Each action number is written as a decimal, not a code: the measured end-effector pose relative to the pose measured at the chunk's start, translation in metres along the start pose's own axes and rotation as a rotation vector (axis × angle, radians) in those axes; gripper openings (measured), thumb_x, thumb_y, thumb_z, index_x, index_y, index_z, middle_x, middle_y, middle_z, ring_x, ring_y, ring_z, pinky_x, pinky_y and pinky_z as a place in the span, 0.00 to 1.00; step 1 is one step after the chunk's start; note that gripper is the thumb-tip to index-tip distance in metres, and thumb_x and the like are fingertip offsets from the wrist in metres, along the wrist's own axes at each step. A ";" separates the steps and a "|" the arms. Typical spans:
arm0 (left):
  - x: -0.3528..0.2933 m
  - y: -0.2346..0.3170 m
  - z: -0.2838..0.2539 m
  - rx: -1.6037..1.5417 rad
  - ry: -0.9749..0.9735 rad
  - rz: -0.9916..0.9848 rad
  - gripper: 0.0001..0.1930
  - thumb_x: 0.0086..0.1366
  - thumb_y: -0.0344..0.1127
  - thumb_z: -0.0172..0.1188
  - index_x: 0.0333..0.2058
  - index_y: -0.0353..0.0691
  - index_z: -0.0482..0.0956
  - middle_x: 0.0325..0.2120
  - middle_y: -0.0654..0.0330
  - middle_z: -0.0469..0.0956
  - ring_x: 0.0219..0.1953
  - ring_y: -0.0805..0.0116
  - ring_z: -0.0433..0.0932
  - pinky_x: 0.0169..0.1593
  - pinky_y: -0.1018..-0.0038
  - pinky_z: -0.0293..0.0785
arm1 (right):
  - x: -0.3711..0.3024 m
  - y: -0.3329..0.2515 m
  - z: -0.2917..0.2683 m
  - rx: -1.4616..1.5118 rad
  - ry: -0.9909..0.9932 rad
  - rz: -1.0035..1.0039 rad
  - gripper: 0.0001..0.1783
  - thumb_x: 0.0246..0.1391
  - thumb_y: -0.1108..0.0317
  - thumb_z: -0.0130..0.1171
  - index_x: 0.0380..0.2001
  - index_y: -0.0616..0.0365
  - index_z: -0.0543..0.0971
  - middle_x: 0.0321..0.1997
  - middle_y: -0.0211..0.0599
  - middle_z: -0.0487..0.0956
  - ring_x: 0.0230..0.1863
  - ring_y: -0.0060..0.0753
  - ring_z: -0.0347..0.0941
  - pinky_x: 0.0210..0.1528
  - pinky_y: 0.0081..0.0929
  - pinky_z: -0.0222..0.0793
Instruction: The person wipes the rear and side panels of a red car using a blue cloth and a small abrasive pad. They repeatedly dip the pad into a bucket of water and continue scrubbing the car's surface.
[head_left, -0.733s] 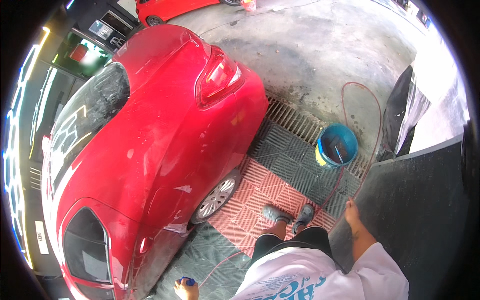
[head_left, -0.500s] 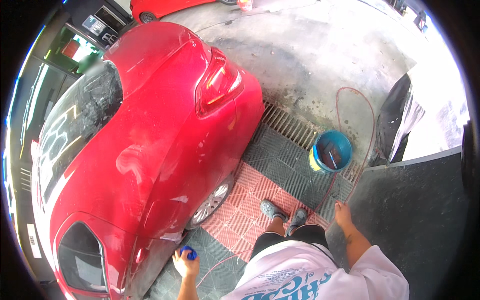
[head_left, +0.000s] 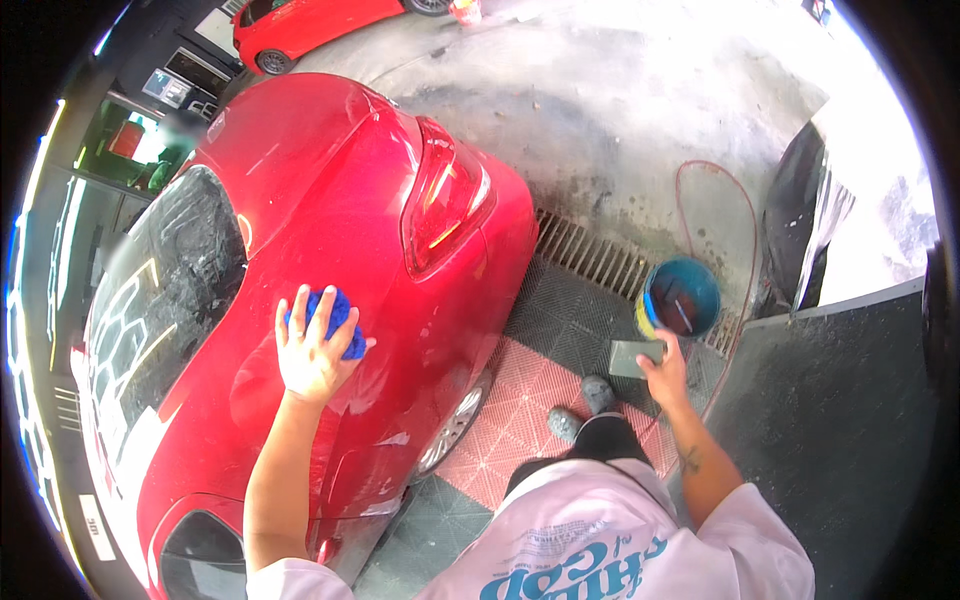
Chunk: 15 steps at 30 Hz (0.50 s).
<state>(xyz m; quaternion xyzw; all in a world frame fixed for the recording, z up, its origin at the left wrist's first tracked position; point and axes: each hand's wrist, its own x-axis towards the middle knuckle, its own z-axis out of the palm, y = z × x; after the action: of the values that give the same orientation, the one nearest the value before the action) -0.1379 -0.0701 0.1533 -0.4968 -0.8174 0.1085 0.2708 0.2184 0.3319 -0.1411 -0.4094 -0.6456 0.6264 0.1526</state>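
Note:
My left hand (head_left: 315, 365) presses a bunched blue cloth (head_left: 343, 340) against the rear side panel of a red car (head_left: 285, 215), its fingers spread over the cloth. Off to the right, the thumb and fingers of my right hand (head_left: 668, 375) grip a flat grey-green rectangular piece (head_left: 636, 357); its exact kind does not show. That hand is just in front of a teal bucket (head_left: 715, 290), which holds dark liquid and a thin light-coloured item. The car's tail light (head_left: 447, 200) lies beyond my left hand, and its rear wheel (head_left: 455, 430) shows below the panel.
Red and dark grey floor tiles (head_left: 535, 385) lie under my feet. A metal drain grate (head_left: 590, 255) runs behind them towards the bucket. A thin red hose (head_left: 745, 200) loops past the bucket. Another red car (head_left: 320, 25) stands at the back; a dark covered shape (head_left: 795, 210) is at right.
My left hand has moved up from beside the car onto its panel with the blue cloth. My right hand has shifted up beside the bucket, and the grey-green piece in it now shows.

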 end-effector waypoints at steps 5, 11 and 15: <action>0.041 0.000 0.022 -0.074 0.047 0.124 0.11 0.51 0.47 0.80 0.27 0.51 0.88 0.53 0.62 0.84 0.59 0.48 0.79 0.58 0.46 0.78 | 0.011 -0.030 0.063 0.269 -0.075 0.170 0.29 0.58 0.78 0.75 0.59 0.57 0.72 0.40 0.35 0.83 0.35 0.26 0.82 0.28 0.26 0.79; 0.111 0.000 0.049 -0.126 0.108 0.089 0.08 0.51 0.41 0.77 0.25 0.48 0.86 0.42 0.63 0.84 0.46 0.53 0.81 0.48 0.53 0.78 | 0.020 -0.092 0.155 0.285 -0.232 0.128 0.05 0.55 0.81 0.65 0.34 0.63 0.79 0.31 0.32 0.79 0.27 0.22 0.75 0.27 0.25 0.73; 0.136 -0.005 0.046 -0.133 0.068 0.123 0.08 0.51 0.41 0.76 0.27 0.49 0.87 0.37 0.63 0.83 0.42 0.55 0.81 0.46 0.56 0.79 | 0.018 -0.106 0.224 0.230 -0.105 -0.207 0.23 0.57 0.83 0.53 0.56 0.61 0.77 0.54 0.49 0.80 0.62 0.44 0.79 0.61 0.41 0.74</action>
<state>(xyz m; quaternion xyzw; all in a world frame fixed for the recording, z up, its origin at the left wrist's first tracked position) -0.2159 0.0501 0.1634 -0.5664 -0.7810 0.0533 0.2575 0.0118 0.2044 -0.0855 -0.2874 -0.6155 0.6975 0.2282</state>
